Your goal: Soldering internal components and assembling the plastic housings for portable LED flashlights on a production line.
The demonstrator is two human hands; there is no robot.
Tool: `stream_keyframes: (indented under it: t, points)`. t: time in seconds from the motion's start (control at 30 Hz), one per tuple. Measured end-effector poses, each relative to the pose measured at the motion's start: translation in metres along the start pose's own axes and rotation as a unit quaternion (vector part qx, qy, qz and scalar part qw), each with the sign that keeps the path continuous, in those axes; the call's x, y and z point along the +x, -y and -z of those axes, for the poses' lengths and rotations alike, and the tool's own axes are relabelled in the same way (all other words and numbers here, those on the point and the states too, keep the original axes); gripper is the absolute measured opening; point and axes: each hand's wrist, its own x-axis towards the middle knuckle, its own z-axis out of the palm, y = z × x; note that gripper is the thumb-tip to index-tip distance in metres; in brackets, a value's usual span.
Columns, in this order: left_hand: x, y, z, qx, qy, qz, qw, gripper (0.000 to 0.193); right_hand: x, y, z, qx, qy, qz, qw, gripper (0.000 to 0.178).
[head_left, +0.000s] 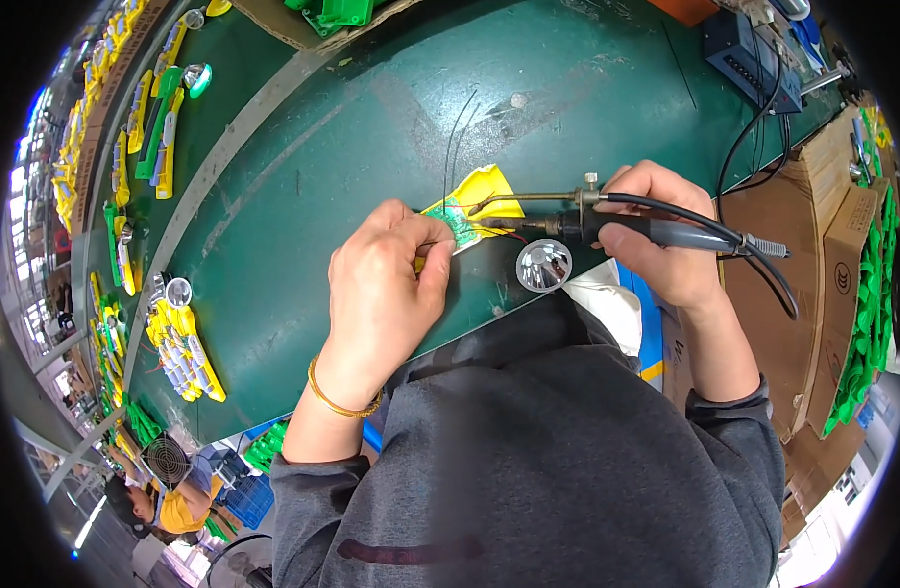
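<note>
My right hand (687, 279) is wrapped around a soldering iron (565, 227) with a dark grip. A thin brass feed tube (543, 196) and a black cable run along it. The iron's tip end reaches over a small green circuit board (457, 225), which lies at a yellow plastic housing (491, 184); exact contact is too small to tell. With fingers bent and thumb pressed in, my left hand (383, 269) grips the housing's near left end, hiding part of it. Thin dark and red wires come off the board. A shiny round reflector cup (545, 266) sits just below the iron.
Several yellow housings with battery cells (183, 355) are piled on the left of the green table (303, 265). More parts line the far left strip. A blue box unit (752, 64) stands back right; cardboard (793, 235) lies right. A person (180, 505) is at lower left.
</note>
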Motion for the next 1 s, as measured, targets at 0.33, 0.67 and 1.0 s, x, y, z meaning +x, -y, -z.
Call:
stream_keyframes:
  t: [0.33,0.67,1.0]
  points:
    - [0.001,-0.003,-0.002,0.013,-0.008,0.008,1.000,0.004,0.005,-0.002,-0.004,-0.050,0.035,0.033,0.998,0.018]
    - [0.004,-0.003,0.000,0.021,0.010,0.006,1.000,0.007,0.008,0.004,-0.005,-0.008,0.028,-0.025,0.999,0.015]
    - [0.008,-0.007,0.005,0.060,0.014,-0.023,0.998,0.006,0.004,-0.012,-0.010,0.316,-0.139,-0.066,0.936,0.023]
